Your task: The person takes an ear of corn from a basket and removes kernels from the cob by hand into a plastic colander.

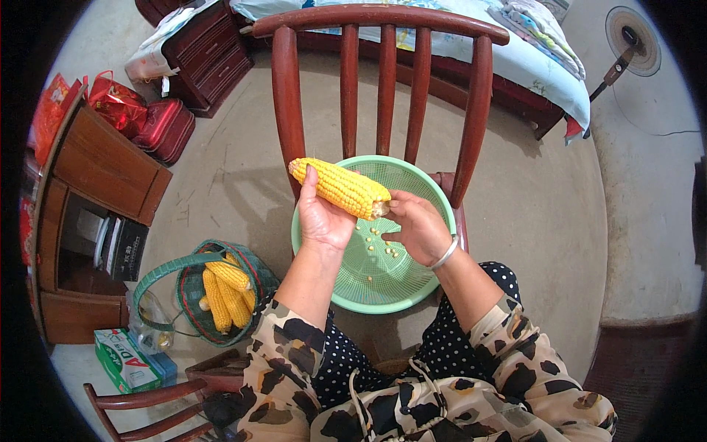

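Observation:
A yellow ear of corn [342, 188] lies across my left hand [326, 218], whose thumb presses along its side. At the ear's pale right end, the fingers of my right hand [417, 224] touch the cob; a silver-coloured bangle circles that wrist. A few rows of kernels look absent around this end, where pale cob shows. Beneath both hands is a light green plastic mesh basin [353, 287] on the seat of a reddish wooden chair [386, 88]. Several loose kernels [371, 240] are scattered over the basin's bottom.
A green woven basket [193, 293] with several ears of corn [226, 293] stands to the left. Near it are a green and white box [128, 362] and a wooden cabinet [99, 160]. A bed [541, 72] lies beyond the chair, and a fan [629, 41] stands at the far right.

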